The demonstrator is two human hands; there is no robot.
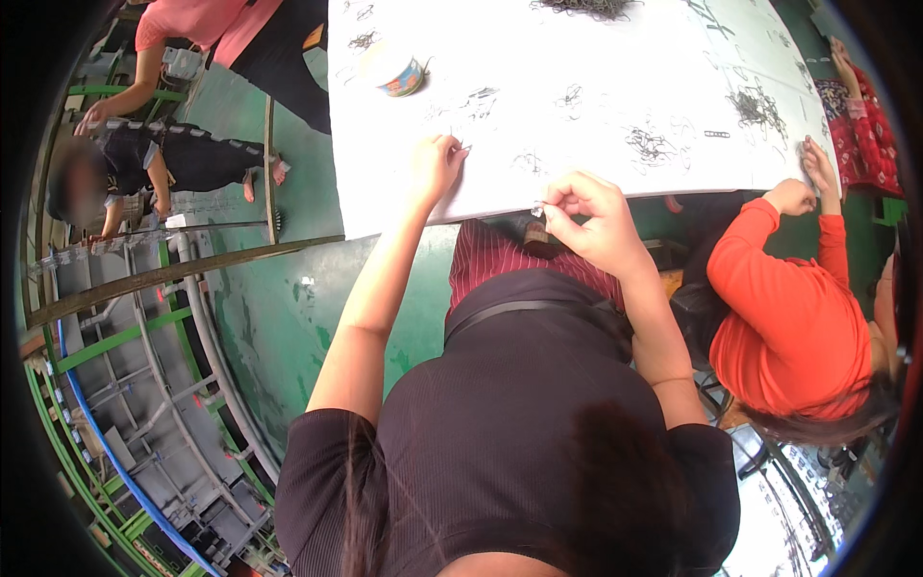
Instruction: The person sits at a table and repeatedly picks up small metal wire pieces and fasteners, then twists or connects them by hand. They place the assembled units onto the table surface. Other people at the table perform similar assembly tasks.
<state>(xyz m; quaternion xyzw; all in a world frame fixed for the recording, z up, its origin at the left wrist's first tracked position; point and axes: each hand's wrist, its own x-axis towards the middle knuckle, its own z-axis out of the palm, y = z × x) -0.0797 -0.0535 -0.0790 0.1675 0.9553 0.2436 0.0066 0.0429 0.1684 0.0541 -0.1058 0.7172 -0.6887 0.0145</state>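
My left hand [439, 175] rests at the near edge of the white table [538, 58], its thumb and finger pinched together. Whatever is at those fingertips is too small to make out. Just off the table's front edge, my right hand [594, 223] pinches a small shiny, pale piece [538, 209] between thumb and finger. Thin, dark, string-like pieces lie in loose clusters on the table; one small cluster [528, 161] is between my hands. Beyond my left hand lies another cluster [481, 102], and a denser one [651, 146] is farther right.
A round tub with a coloured label [402, 79] stands at the table's left. A large dark heap [588, 8] lies at the far edge. To my right, a person in an orange top [793, 327] works at the table; other people are at the left and far right.
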